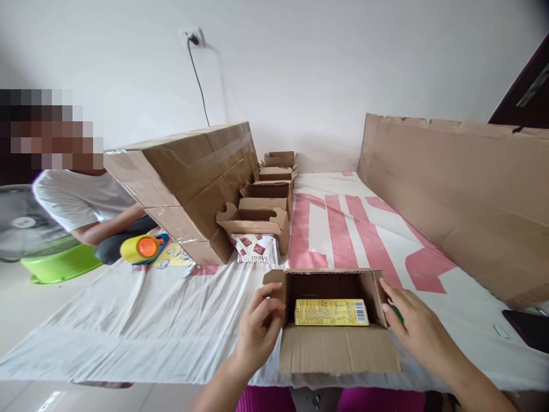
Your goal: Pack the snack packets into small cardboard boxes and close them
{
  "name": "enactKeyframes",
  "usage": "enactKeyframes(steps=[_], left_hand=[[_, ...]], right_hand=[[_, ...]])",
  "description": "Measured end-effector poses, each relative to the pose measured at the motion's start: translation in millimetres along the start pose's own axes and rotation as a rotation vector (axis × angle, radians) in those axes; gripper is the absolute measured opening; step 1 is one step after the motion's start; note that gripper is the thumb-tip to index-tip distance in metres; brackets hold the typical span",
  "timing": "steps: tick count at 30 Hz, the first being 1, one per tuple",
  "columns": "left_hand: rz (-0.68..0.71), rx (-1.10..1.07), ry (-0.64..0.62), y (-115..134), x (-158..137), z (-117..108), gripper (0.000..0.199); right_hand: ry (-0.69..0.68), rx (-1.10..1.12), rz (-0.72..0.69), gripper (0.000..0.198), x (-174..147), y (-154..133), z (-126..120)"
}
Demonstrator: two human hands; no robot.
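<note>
An open cardboard box stands in front of me at the near edge of the cloth, its front flap folded down toward me. Inside it lies a yellow printed carton with a barcode at its right end. My left hand has its fingers bent and closed on the box's left side flap. On the other side, my right hand grips the right wall between thumb and fingers. Something small and green shows behind the right thumb; its kind is hidden.
Beyond the box, several open cardboard boxes line a taped carton wall. A white packet leans there. A cardboard panel borders the right, near a dark flat object. At left, a person sits near a yellow-orange object.
</note>
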State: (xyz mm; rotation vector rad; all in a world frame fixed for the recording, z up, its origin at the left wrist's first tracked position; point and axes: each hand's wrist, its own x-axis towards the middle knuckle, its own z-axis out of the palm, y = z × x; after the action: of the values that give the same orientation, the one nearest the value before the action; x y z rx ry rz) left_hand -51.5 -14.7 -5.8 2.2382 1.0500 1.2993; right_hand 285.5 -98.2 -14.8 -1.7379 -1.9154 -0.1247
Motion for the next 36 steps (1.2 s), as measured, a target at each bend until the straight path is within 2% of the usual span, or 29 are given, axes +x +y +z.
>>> enactKeyframes(steps=[3,6,9,14,18,21,23,25,27,30,33,36], left_hand=[[-0.181,-0.14,0.016,-3.0,10.6,1.2,0.013],[-0.45,-0.379,0.054,-12.4,29.4,4.5,0.003],[-0.675,-0.64,0.129,-27.4,49.5,8.2,0.017],[-0.834,-0.783,0.188,-45.7,64.6,7.7,0.035],[-0.854,-0.783,0.147,-53.0,62.3,1.3,0.042],[-0.84,-0.743,0.13,-56.1,58.7,0.4,0.044],[-0.813,-0.724,0.145,-56.0,55.3,3.5,0.045],[-0.781,-0.723,0.162,-54.8,50.5,8.5,0.046],[-0.756,-0.74,0.191,-53.9,43.8,13.6,0.045],[-0.68,-0.835,0.191,-56.6,28.9,17.2,0.057],[-0.537,-0.99,0.0,-64.5,10.3,14.8,0.093],[-0.503,-1.077,-0.26,-73.8,-3.8,11.4,0.127]], right_hand=[[-0.09,0.129,0.094,0.045,8.2,-0.3,5.3],[-0.186,0.215,0.192,0.046,25.6,-5.1,4.1],[-0.264,0.271,0.26,0.045,45.0,-11.2,0.7],[-0.294,0.199,0.282,0.035,63.4,-22.6,-8.6],[-0.269,0.191,0.237,0.018,67.4,-34.7,-16.1],[-0.229,0.174,0.175,0.023,68.1,-44.9,-17.0],[-0.215,0.176,0.064,0.034,68.5,-51.1,-15.4],[-0.265,0.178,-0.061,0.047,69.8,-55.7,-13.3],[-0.35,0.149,-0.125,0.058,72.3,-58.4,-11.3],[-0.443,0.065,-0.133,0.053,76.9,-59.7,-8.7],[-0.482,0.005,-0.137,0.046,79.3,-58.2,-4.8],[-0.525,0.032,-0.087,0.059,79.4,-54.1,0.1]])
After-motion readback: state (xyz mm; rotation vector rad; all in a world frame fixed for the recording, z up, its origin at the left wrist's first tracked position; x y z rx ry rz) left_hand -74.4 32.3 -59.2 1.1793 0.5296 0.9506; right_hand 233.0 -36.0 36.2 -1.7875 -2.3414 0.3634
